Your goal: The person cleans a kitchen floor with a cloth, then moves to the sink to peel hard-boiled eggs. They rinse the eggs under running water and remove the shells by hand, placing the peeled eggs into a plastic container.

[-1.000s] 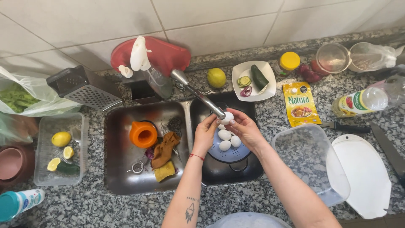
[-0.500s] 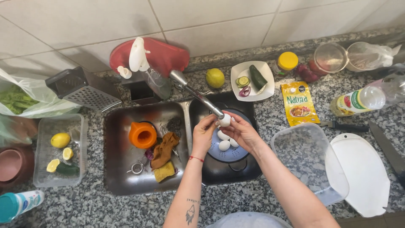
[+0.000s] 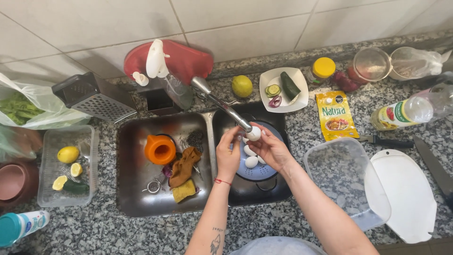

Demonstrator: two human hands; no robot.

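Egg (image 3: 254,133) held under faucet (image 3: 222,106) tip by my left hand (image 3: 229,153) and right hand (image 3: 270,148), fingers curled around it, over blue colander (image 3: 273,166) in right sink basin, so drips fall there.

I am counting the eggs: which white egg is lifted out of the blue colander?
The egg held by both hands under the faucet tip. The other eggs lie lower, in the blue colander.
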